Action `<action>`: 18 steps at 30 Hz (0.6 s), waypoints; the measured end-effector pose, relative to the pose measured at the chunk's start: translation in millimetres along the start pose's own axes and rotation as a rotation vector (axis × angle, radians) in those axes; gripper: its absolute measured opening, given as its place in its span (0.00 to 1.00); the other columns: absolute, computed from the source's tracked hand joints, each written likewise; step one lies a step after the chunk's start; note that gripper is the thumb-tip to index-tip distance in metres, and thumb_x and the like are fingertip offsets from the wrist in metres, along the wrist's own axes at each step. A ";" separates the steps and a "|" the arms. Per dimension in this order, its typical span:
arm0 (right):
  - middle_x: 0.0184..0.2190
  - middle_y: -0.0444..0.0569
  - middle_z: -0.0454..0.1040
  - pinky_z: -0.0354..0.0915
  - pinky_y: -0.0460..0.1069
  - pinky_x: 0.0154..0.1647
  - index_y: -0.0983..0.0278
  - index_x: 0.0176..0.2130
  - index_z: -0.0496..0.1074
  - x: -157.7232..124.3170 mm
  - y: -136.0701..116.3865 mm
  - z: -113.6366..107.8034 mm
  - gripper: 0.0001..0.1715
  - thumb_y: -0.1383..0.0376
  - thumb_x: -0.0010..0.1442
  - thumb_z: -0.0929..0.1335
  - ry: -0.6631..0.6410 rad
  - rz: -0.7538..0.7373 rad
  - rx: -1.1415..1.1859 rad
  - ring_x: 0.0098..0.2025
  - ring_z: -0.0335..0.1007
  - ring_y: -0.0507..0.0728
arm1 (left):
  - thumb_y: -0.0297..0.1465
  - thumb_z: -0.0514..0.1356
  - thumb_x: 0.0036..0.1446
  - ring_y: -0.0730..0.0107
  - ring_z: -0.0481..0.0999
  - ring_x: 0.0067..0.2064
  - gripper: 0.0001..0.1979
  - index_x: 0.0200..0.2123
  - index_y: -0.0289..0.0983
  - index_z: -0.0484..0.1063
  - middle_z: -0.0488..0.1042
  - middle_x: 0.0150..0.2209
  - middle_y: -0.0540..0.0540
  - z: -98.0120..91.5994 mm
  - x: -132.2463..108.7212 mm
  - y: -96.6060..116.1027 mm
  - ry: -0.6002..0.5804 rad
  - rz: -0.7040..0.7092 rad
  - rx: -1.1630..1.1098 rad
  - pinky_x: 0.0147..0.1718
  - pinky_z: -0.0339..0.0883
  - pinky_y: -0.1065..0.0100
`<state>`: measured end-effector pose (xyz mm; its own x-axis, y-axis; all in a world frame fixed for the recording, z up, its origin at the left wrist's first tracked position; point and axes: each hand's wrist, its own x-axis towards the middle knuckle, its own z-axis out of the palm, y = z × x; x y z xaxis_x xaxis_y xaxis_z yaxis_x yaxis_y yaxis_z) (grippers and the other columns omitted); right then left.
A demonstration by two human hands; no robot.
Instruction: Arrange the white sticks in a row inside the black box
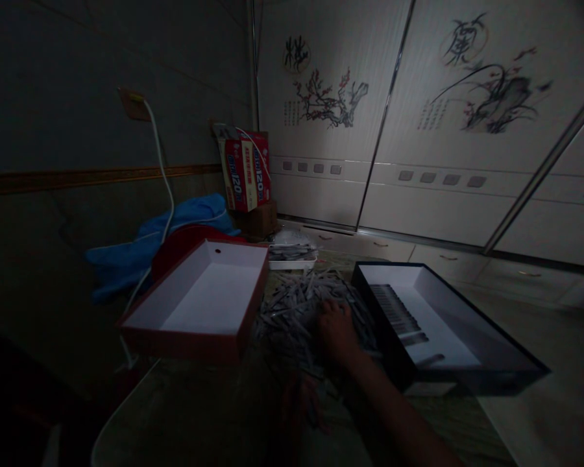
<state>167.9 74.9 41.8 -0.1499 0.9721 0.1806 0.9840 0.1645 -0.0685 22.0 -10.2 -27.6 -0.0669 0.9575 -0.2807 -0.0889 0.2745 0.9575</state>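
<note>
A heap of thin grey strips [292, 311], perhaps slim sealed packets, lies on the table between two open boxes. My right hand [337, 327] rests on the right side of this heap, its bent fingers slightly apart and touching the strips. Nearer to me, deep in shadow, is my left hand [299, 403]; its fingers look curled, and what they hold is too dark to make out. To the right stands a dark-rimmed box [486, 324] with a white inside. Along its left side lies a neat row of dark slim pieces [398, 312], with one loose piece [431, 360] nearer me.
On the left, a red box [189, 344] with a white inside shows nothing in it. Behind the heap is a white tray [292, 264] holding more strips. Red-and-white cartons [247, 172], blue cloth [175, 227] and a white cable [163, 162] are near the wall.
</note>
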 end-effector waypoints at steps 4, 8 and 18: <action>0.50 0.60 0.69 0.47 0.58 0.52 0.68 0.40 0.74 -3.5 -3.2 1.6 0.17 0.74 0.56 0.60 0.021 0.007 0.066 0.54 0.56 0.64 | 0.47 0.61 0.42 0.59 0.71 0.51 0.25 0.40 0.37 0.73 0.76 0.47 0.40 -2.9 5.8 -11.6 0.011 0.059 0.092 0.53 0.61 0.66; 0.48 0.60 0.69 0.50 0.57 0.51 0.67 0.40 0.73 -8.5 -3.4 -1.9 0.16 0.74 0.55 0.61 0.072 -0.002 0.194 0.52 0.58 0.64 | 0.50 0.58 0.45 0.65 0.76 0.30 0.22 0.33 0.38 0.73 0.78 0.26 0.47 3.9 2.4 -7.1 -0.074 0.132 0.027 0.31 0.71 0.69; 0.27 0.45 0.69 0.62 0.45 0.27 0.65 0.35 0.68 -58.5 13.8 -25.2 0.15 0.56 0.58 0.63 0.360 0.207 0.879 0.29 0.66 0.53 | 0.48 0.58 0.46 0.63 0.77 0.35 0.23 0.38 0.36 0.76 0.80 0.35 0.43 12.6 -10.2 -8.2 -0.005 0.178 0.079 0.33 0.71 0.67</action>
<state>192.6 16.1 55.0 0.2006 0.9104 0.3619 0.5423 0.2045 -0.8149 36.0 -21.1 -31.7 -0.0699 0.9919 -0.1065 0.0026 0.1069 0.9943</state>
